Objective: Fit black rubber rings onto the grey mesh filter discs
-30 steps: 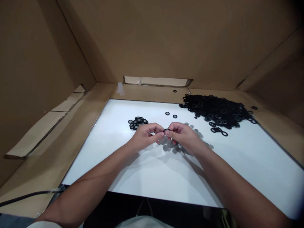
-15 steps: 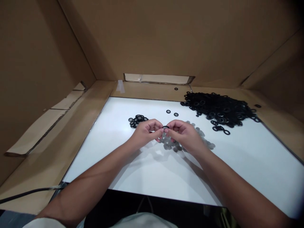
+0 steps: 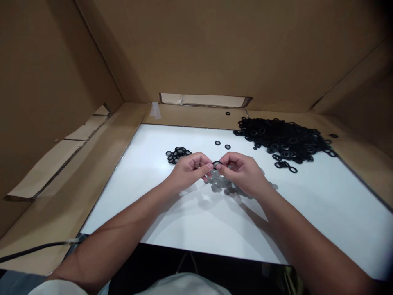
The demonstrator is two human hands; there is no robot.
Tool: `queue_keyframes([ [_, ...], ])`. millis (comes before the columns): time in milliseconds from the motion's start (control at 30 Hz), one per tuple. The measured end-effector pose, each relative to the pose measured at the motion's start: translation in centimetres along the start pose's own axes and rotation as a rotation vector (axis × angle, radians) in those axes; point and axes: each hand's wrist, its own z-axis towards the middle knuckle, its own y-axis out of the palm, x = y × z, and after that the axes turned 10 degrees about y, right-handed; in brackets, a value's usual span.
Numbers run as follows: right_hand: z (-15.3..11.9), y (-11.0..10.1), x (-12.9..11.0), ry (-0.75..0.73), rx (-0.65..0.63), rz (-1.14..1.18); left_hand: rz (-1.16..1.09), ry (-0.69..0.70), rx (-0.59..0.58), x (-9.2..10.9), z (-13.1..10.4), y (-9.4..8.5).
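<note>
Between both hands is a black ring [image 3: 217,163] with a grey disc in its opening. My left hand [image 3: 194,167] pinches its left edge, and my right hand [image 3: 240,170] grips its right side with thumb and fingers. Under and behind the hands lie loose grey discs [image 3: 216,188], partly hidden by my right hand. A small pile of black rings with grey centres [image 3: 178,154] sits just beyond my left hand. Two more such rings, one of them at the left [image 3: 217,143], lie apart on the white board [image 3: 123,196].
A large heap of black rings [image 3: 285,139] covers the board's back right corner. One ring [image 3: 227,113] lies on the cardboard behind. Cardboard walls [image 3: 196,49] stand at the back and sides. A black cable [image 3: 37,248] runs in at the lower left.
My right hand has shifted slightly right, and its thumb and fingers are a little farther from my left fingertips. More of the held ring and its grey centre shows.
</note>
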Motion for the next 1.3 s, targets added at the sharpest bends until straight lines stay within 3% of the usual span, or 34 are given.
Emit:
queue_keyframes([
  [533,0.1,-0.5,0.1,-0.011,-0.082,-0.045,0.239,0.101,0.006,-0.1,-0.3,-0.1],
  [667,-0.1,-0.9,0.2,-0.007,-0.138,-0.048,0.198,0.085,-0.013,-0.1,-0.3,-0.1],
  [833,-0.1,-0.6,0.1,-0.010,-0.106,-0.028,0.112,0.040,-0.059,0.0,-0.1,-0.3],
  [1067,0.1,0.8,0.0,-0.003,-0.006,0.192,-0.002,0.040,0.034,-0.2,0.0,-0.1],
  [1300,-0.1,0.7,-0.2,0.021,-0.016,0.106,-0.020,0.023,0.081,-0.1,-0.1,0.2],
])
